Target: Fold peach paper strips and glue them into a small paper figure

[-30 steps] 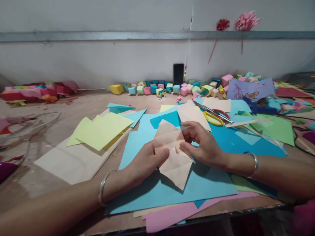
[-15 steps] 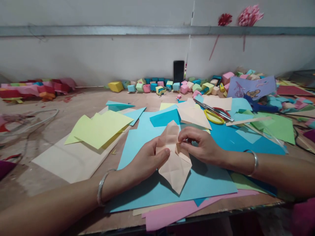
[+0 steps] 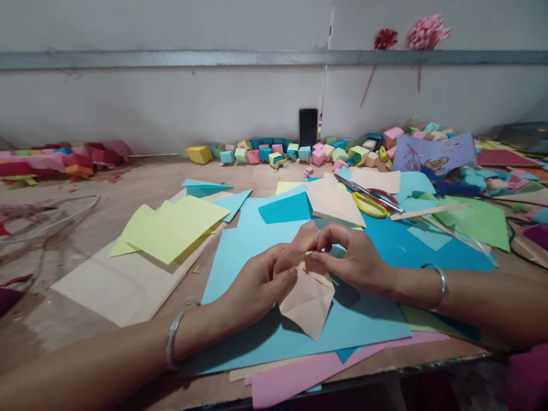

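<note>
A creased peach paper (image 3: 309, 302) is held between both hands above a large light blue sheet (image 3: 368, 328). My left hand (image 3: 261, 279) grips its left side, thumb on top and the other fingers partly hidden beneath. With thumb and forefinger pinched together, my right hand (image 3: 349, 257) holds a folded flap at the paper's upper right. The paper's top part is bent upward, and its lower point hangs free toward me.
Scissors (image 3: 370, 200) with yellow and red handles lie beyond my right hand. Yellow sheets (image 3: 180, 225) rest at the left. Small paper cubes (image 3: 265, 153) line the wall near an upright phone (image 3: 308, 127). Pink paper (image 3: 291, 377) overhangs the front edge.
The upper part of the peach paper has been folded up and inward between my hands. My right fingers have shifted slightly with the flap. The whole view has moved a little.
</note>
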A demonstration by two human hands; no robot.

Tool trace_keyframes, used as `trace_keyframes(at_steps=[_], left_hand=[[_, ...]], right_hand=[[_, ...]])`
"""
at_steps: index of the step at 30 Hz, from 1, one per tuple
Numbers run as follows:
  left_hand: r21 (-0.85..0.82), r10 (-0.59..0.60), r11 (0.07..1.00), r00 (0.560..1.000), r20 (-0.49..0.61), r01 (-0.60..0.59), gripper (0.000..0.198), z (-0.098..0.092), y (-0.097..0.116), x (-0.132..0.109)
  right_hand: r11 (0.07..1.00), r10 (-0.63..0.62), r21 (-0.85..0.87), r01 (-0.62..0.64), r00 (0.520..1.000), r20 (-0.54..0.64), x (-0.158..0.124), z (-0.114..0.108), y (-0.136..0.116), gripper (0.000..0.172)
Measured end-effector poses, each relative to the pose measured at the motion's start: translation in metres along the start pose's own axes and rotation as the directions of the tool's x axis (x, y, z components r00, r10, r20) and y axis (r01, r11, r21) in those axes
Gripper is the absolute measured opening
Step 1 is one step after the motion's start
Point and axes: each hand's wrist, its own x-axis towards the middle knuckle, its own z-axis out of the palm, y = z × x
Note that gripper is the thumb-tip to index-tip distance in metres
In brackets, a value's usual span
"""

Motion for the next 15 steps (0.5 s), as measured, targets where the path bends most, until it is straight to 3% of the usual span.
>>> trace_keyframes(at_steps=[3, 8, 11, 15], left_hand=[[0.000, 0.037, 0.999, 0.999, 0.004, -0.037, 0.014, 0.0010, -0.0005, -0.0005], [0.008, 0.057, 0.998, 0.998, 0.034, -0.057, 0.017, 0.0020, -0.0005, -0.0012], [0.048, 0.042, 0.998, 0.999, 0.014, -0.043, 0.020, 0.0018, 0.0011, -0.0018], [0.039, -0.026, 0.999, 0.999, 0.026, 0.025, 0.025, 0.0019, 0.0014, -0.0029]], right_hand=[[0.992, 0.064, 0.114, -0.061, 0.998, -0.016, 0.0004, 0.0025, 0.0018, 0.020], [0.966, 0.110, 0.223, -0.128, 0.990, 0.091, 0.0008, 0.0060, 0.0050, 0.021], [0.933, 0.175, 0.298, -0.200, 0.978, 0.109, 0.0007, 0.0063, 0.0050, 0.030], [0.963, 0.155, 0.192, -0.188, 0.972, 0.176, -0.0007, 0.0039, 0.0018, 0.014]])
